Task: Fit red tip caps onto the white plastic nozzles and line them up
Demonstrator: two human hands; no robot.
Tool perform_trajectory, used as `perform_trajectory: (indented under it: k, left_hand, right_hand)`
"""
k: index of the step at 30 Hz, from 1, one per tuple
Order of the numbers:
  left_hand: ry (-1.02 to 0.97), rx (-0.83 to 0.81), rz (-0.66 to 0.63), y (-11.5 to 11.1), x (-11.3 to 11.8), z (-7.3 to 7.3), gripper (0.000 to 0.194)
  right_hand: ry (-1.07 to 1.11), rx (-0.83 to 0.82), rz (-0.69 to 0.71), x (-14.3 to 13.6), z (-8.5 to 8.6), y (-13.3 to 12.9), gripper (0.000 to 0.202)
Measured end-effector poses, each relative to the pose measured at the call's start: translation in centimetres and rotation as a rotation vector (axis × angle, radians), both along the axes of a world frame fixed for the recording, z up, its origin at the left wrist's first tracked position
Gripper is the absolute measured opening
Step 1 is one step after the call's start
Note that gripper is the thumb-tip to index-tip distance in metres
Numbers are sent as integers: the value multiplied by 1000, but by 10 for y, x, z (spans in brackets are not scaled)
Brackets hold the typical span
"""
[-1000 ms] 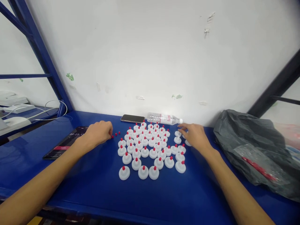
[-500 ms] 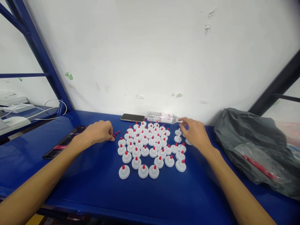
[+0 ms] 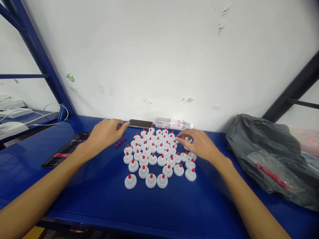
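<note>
Many white round caps with red tips (image 3: 152, 159) stand in a cluster on the blue table (image 3: 104, 196). My left hand (image 3: 107, 134) is raised to the left of the cluster, thumb stretched out from the fingers, with nothing visible in it. Several loose red tips (image 3: 119, 143) lie below and right of it. At the right rear of the cluster, my right hand (image 3: 200, 144) has thumb and index finger close together at a white cap, partly hidden by the fingers. Another white cap (image 3: 188, 139) is partly covered by this hand.
Behind the cluster lie a dark phone (image 3: 141, 123) and a clear bottle (image 3: 171, 123). A second phone (image 3: 64, 152) showing a timer is beside my left forearm. On the right sits a dark plastic bag (image 3: 251, 146), with a clear bag of red pieces (image 3: 272, 174).
My left hand has lifted away from the loose red tips, and its thumb has spread. My right hand has moved left, from the white pieces at the right rear to the cluster's edge.
</note>
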State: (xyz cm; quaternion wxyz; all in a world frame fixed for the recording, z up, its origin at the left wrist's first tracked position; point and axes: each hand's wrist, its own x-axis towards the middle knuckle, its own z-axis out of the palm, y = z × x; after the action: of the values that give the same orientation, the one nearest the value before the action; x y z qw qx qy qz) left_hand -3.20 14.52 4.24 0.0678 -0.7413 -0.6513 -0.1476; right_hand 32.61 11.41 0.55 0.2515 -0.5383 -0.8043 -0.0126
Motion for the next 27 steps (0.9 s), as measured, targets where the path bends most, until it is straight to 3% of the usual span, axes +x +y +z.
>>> perform_trajectory:
  k: [6, 13, 17, 21, 25, 27]
  left_hand:
    - [-59, 85, -99, -9, 13, 1, 60]
    - [-142, 169, -185, -21, 23, -11, 41]
    - [-289, 280, -431, -29, 29, -22, 32]
    - [-245, 407, -705, -41, 36, -29, 28]
    - [-88, 307, -753, -48, 46, -35, 48]
    - [-63, 267, -755, -48, 49, -38, 41]
  right_hand:
    - [-72, -20, 10, -14, -5, -2, 18]
    - [-12, 26, -1, -13, 1, -3, 14]
    - [-8, 168, 27, -22, 5, -10, 10]
    - [-25, 366, 141, -51, 9, -23, 10]
    - [14, 495, 300, -83, 10, -35, 15]
    - [22, 537, 345, -92, 8, -38, 17]
